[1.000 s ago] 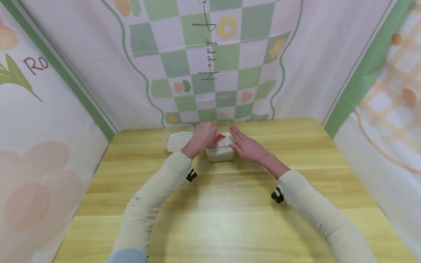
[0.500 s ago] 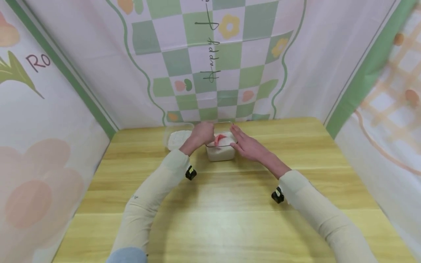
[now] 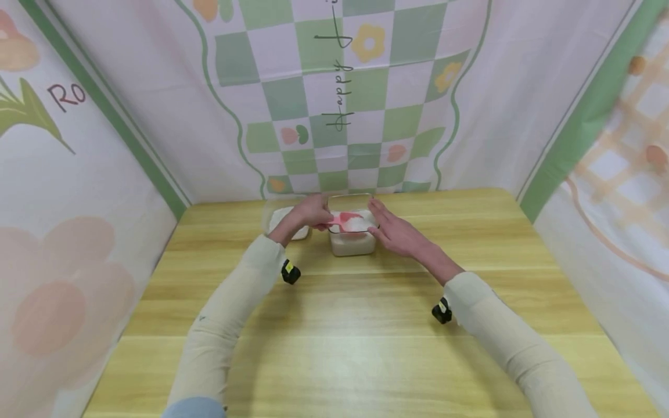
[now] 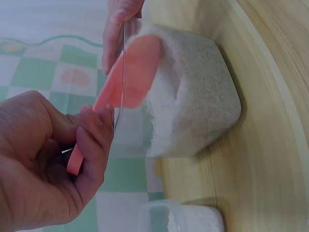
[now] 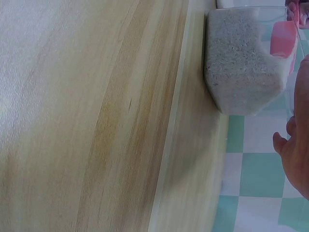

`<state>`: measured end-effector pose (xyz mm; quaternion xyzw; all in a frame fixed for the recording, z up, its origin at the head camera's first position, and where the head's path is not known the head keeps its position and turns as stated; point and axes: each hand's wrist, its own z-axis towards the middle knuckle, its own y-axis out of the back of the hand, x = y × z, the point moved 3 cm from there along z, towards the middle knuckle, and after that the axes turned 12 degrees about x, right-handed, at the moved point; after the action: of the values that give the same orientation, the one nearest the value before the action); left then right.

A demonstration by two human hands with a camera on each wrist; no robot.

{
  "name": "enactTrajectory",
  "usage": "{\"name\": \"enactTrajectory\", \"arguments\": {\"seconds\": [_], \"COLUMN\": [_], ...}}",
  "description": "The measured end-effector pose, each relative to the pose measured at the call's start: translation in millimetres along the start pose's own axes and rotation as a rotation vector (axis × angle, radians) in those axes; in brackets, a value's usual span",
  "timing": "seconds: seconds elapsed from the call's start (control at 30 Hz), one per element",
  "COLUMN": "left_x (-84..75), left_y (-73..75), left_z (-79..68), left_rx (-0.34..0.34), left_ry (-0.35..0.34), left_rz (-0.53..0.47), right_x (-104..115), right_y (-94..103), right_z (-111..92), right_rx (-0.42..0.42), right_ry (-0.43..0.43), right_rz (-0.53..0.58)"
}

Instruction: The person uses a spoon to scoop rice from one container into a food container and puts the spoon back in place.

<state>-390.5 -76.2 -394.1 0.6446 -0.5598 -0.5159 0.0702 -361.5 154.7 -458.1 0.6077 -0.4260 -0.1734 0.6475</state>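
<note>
My left hand (image 3: pixel 313 212) pinches the handle of a pink scoop (image 4: pixel 140 67) between thumb and curled fingers. The scoop's bowl dips inside the rim of a clear square container (image 3: pixel 353 247), against the white grains (image 4: pixel 186 92) that look like rice. Those grains fill much of the container and slope up its walls. At the container's right side, my right hand (image 3: pixel 399 235) lies with straight fingers against the wall near the rim. In the right wrist view the scoop's bowl shows through the clear wall, and only part of the right hand is visible.
A second clear container (image 3: pixel 272 216) with white contents stands just left of the first, partly behind my left hand. Both stand near the back edge of the wooden table (image 3: pixel 334 325). A printed curtain (image 3: pixel 355 116) hangs right behind that edge.
My left hand has drawn back to the left and turned, bringing the scoop's handle and bowl into clearer view. The right hand keeps its place at the container's side.
</note>
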Motion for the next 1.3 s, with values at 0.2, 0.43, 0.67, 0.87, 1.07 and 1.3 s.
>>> {"name": "enactTrajectory", "arguments": {"seconds": [0.2, 0.43, 0.67, 0.87, 1.07, 1.3], "left_x": [13.4, 24.3, 29.7, 36.2, 42.1, 46.5], "left_y": [0.0, -2.2, -2.1, -0.8, -0.1, 1.3], "left_z": [-4.9, -9.0, -15.8, -19.8, -23.7, -29.0], "left_rx": [0.016, 0.011, 0.021, 0.026, 0.024, 0.019], "left_ry": [-0.018, -0.037, -0.054, -0.07, -0.062, -0.09], "left_rz": [-0.161, -0.303, -0.423, -0.472, -0.531, -0.551], "right_x": [0, 0, -1, -3, -3, -1], "right_y": [-0.3, 0.0, -0.4, -1.2, -1.6, -0.6], "right_z": [0, 1, 1, 1, 2, 2], "right_rx": [-0.008, -0.008, -0.014, -0.019, -0.013, -0.023], "right_ry": [0.004, 0.001, 0.008, 0.009, 0.01, 0.011], "right_rz": [0.006, 0.016, 0.021, 0.004, -0.002, -0.002]}}
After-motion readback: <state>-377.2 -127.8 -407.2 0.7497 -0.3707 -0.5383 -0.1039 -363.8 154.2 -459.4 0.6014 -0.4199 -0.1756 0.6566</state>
